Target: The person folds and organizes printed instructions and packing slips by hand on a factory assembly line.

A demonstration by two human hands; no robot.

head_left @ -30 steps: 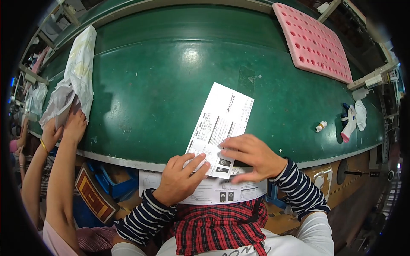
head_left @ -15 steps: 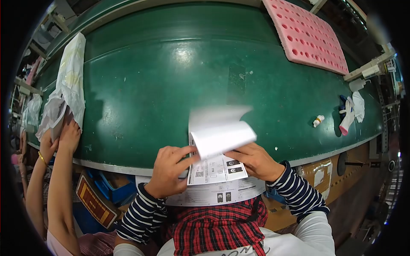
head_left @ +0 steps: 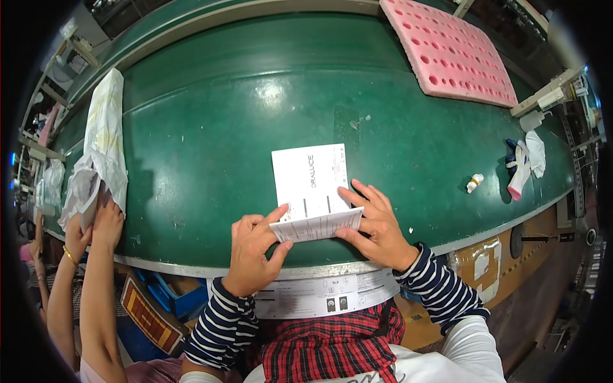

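A printed paper leaflet stands partly folded near the front edge of the green table, its upper panel showing the word "ORALUCE". Its lower panel is bent up towards me in a crease. My left hand grips the left end of the fold, thumb in front and fingers behind. At the right end, my right hand pinches the same panel, with its index finger over the inner side and its other fingers spread. More printed sheets lie on my lap, below the table edge.
A co-worker's hands reach into a white plastic bag at the left. Pink foam with holes rests at the back right. A glove and a small wrapped roll lie on the right.
The blurred, curled upper sheet has come down flat onto the table. The leaflet's near panel now stands folded up, and both hands have shifted slightly to its ends.
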